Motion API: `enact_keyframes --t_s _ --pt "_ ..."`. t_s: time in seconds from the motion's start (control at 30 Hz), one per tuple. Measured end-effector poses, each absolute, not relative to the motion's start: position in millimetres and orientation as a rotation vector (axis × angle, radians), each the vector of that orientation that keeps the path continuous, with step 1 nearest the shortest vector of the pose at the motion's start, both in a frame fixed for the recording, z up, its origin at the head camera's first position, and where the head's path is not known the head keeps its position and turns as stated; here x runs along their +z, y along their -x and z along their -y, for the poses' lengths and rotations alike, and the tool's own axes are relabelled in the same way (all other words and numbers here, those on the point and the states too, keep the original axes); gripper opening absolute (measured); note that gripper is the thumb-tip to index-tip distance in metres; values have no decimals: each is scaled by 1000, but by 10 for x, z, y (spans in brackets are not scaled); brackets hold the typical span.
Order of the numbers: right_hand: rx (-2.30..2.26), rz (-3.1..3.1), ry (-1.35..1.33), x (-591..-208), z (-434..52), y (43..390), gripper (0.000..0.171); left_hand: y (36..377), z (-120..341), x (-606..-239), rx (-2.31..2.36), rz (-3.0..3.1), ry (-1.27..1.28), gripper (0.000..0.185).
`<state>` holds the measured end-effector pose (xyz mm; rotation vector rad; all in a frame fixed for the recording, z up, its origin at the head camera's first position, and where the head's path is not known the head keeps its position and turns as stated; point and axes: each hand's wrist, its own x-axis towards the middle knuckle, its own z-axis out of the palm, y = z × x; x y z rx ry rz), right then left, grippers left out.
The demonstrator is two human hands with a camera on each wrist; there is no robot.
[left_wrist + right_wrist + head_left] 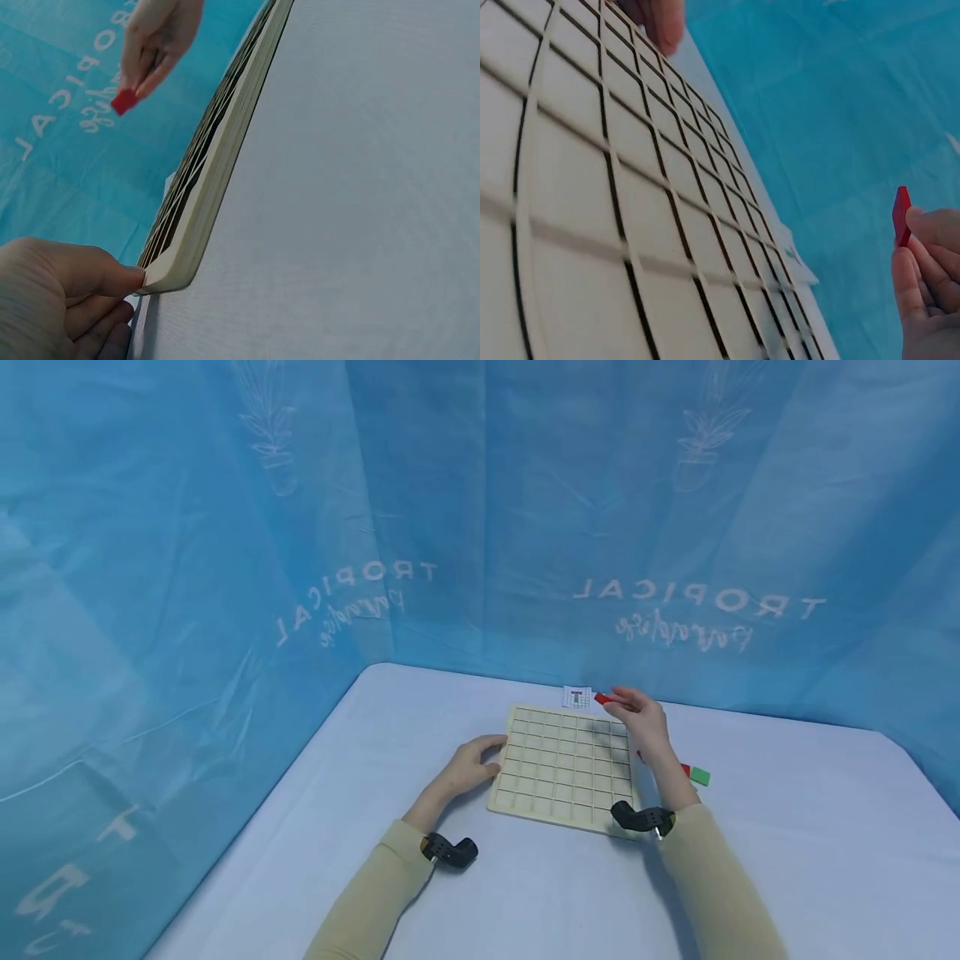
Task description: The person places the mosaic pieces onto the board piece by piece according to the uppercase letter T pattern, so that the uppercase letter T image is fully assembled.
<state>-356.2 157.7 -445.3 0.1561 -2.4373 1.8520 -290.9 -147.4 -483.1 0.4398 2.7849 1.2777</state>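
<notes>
Between thumb and fingers my right hand (641,718) pinches a small red tile (901,216), held up above the far right corner of a pale gridded board (558,768). The board lies flat, and the cells I can see hold no tiles. At its left edge, my left hand (470,764) touches the rim with outstretched thumb and index finger; the left wrist view shows fingertips against the side near a corner. A red tile (686,770) and a green tile (700,776) lie right of the board, partly hidden by my right forearm.
A small white card (577,697) with a printed coloured grid lies behind the board. The white-covered table (810,827) meets a blue printed curtain (525,527) at the back and left. Black cameras (453,852) sit on both wrists.
</notes>
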Motion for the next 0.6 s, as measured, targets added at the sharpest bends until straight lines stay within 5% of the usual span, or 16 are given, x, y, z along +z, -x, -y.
enact_keyframes --t_s 0.6 --pt "1820 2536 -295 -4902 -1101 3654 42 2924 1353 -4847 1293 -2764 -411 50"
